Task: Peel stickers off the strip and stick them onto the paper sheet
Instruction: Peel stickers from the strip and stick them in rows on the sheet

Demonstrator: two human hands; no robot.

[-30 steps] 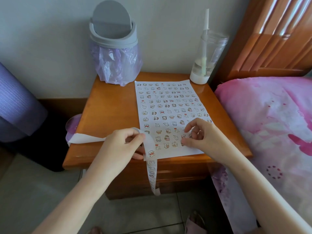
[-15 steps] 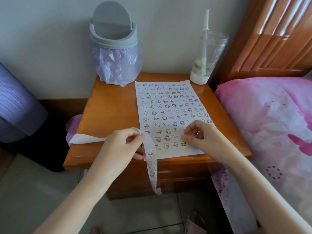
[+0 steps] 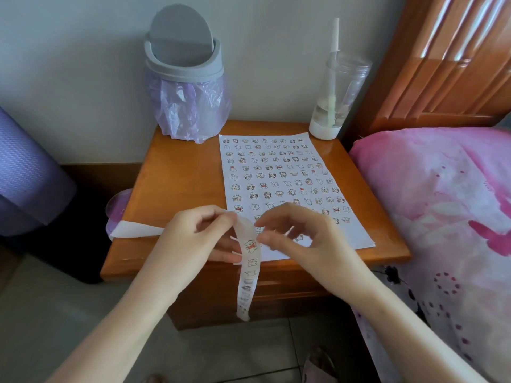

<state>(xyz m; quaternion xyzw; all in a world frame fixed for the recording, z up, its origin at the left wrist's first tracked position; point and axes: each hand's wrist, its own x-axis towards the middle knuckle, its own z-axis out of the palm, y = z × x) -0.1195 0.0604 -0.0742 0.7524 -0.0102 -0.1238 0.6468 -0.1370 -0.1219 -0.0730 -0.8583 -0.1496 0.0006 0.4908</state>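
A white paper sheet (image 3: 287, 172) covered with rows of small cartoon stickers lies on the wooden bedside table (image 3: 179, 172). My left hand (image 3: 193, 244) pinches a long white sticker strip (image 3: 249, 272) at the table's front edge. One end of the strip hangs down over the drawer, and its bare backing trails left across the table. A bear sticker with a red scarf shows on the strip just below my fingers. My right hand (image 3: 301, 239), blurred, hovers beside the strip's upper bend with fingertips close to it. Whether it touches the strip I cannot tell.
A grey swing-lid bin (image 3: 185, 87) with a purple liner stands at the table's back left. A clear cup with a straw (image 3: 334, 98) stands at the back right. A pink bed cover (image 3: 442, 205) lies to the right, a wooden headboard behind it.
My right hand has left the lower right part of the sheet and moved left to the strip. My left hand has kept its hold on the strip.
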